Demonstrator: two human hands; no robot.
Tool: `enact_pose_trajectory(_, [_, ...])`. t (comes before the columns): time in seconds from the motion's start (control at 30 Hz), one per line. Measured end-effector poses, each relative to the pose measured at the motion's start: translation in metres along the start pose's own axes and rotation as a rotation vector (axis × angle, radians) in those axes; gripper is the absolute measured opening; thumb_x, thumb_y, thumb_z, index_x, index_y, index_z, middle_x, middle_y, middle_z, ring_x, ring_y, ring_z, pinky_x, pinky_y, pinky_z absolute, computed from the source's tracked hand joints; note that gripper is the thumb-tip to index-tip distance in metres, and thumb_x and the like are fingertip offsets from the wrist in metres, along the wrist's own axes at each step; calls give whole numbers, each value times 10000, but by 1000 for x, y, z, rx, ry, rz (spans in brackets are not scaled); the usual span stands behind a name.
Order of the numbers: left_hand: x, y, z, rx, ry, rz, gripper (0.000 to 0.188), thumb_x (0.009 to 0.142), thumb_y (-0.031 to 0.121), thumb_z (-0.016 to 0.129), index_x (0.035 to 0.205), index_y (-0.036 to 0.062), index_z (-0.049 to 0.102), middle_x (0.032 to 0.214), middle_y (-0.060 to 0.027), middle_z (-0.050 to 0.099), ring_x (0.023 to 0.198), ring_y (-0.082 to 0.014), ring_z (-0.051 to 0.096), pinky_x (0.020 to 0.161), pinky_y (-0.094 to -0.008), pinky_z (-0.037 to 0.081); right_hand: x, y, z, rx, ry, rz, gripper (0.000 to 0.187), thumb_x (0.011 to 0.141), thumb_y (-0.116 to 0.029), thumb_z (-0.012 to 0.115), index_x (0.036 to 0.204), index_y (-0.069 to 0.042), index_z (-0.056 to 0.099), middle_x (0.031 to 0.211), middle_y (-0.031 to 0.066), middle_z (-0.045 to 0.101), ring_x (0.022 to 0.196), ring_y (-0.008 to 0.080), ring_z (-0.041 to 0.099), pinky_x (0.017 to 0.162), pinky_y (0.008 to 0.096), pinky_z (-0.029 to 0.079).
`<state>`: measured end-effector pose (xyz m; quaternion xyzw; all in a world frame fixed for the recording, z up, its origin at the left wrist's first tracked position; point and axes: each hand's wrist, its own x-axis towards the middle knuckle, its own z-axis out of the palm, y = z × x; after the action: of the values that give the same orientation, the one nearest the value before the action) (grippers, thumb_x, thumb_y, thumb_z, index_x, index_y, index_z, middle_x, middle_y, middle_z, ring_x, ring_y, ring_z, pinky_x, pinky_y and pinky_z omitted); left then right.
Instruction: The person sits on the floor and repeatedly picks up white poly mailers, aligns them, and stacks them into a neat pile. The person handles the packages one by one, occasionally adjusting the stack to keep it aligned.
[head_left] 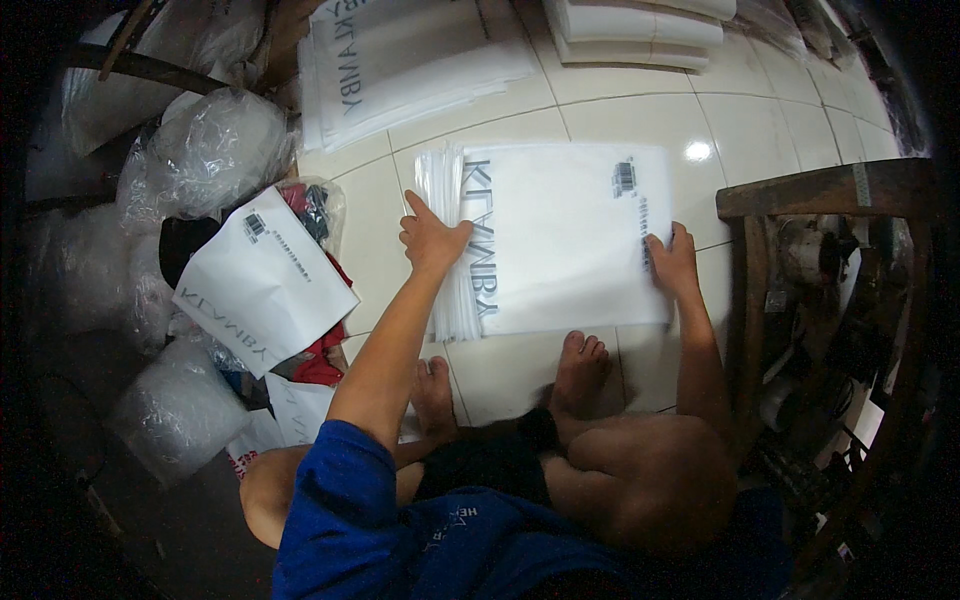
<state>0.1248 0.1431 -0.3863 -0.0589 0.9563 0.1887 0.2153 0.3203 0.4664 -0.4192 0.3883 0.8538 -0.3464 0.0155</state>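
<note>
Grip status off my head feed: left grip [435, 240] is spread, index stretched far-left, thumb out to the right, laid over the left edge of the stack of white plastic bags [565, 240]. I can't tell if it's pressing the layers. Right grip [675, 258] is at the stack's right edge, fingers part-bent, thumb over the top sheet; I can't confirm whether it pinches anything.

Stack lies flat on the tiled floor [640, 115], between both grips, just past the bare feet [582, 375]. Left margin is fanned into a band of narrow overlapping edges. Top face: dark lettering down the left, barcode near the far right corner, small print line below that.

Further out, I've got a second stack of printed white bags [420, 60] far left of centre, layers uneven, and folded white bundles [635, 30] far right, cut off by the view. Left side: loose white printed bag [265, 285] tilted, red cloth [322, 362] beside it, bulging clear plastic bags [220, 150] around. Right side: wooden frame [825, 190], dark clutter below, too dim to identify. Blue shirt [450, 540] nearest me.
</note>
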Motion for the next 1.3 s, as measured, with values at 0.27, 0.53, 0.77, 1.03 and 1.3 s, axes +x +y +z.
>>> enact_pose_trajectory(0.27, [-12, 14, 10, 91, 117, 132, 1074, 706, 356, 713, 1483, 67, 30, 1407, -318, 227, 1218, -463, 344, 997, -532, 337, -9, -12, -4, -169, -62, -69, 517, 839, -227, 631, 1236, 56, 462, 1146, 257, 506, 1095, 381, 496, 947, 426, 404])
enact_pose_trajectory(0.53, [-10, 14, 9, 116, 190, 237, 1060, 707, 350, 720, 1489, 77, 58, 1443, -323, 147, 1238, -460, 302, 998, -551, 303, -14, -17, 0, -255, 102, -99, 547, 820, -214, 628, 1275, 31, 447, 1240, 268, 440, 1165, 411, 423, 987, 477, 357])
enact_pose_trajectory(0.77, [-9, 15, 4, 236, 270, 415, 1028, 692, 382, 733, 1479, 76, 148, 1448, -337, 137, 1274, -478, 254, 1044, -549, 245, -37, -67, 1, -423, 241, -428, 549, 778, -194, 676, 1269, -35, 489, 1275, 221, 427, 1183, 372, 412, 980, 506, 332])
enact_pose_trajectory(1.03, [44, 10, -36, 314, 325, 637, 775, 777, 438, 640, 1373, 18, 377, 1407, -285, 296, 1297, -421, 288, 1077, -508, 235, -43, -84, 24, -506, -143, -575, 623, 699, -253, 757, 1237, -68, 504, 1269, 218, 444, 1179, 355, 418, 954, 475, 354])
enact_pose_trajectory(1.3, [164, -23, -151, 416, 112, 248, 474, 854, 346, 583, 1178, 4, 527, 1216, -217, 530, 1110, -350, 536, 940, -429, 459, -35, -101, 14, -568, -334, -506, 696, 667, -287, 787, 1248, -67, 473, 1295, 227, 412, 1220, 367, 377, 986, 479, 334])
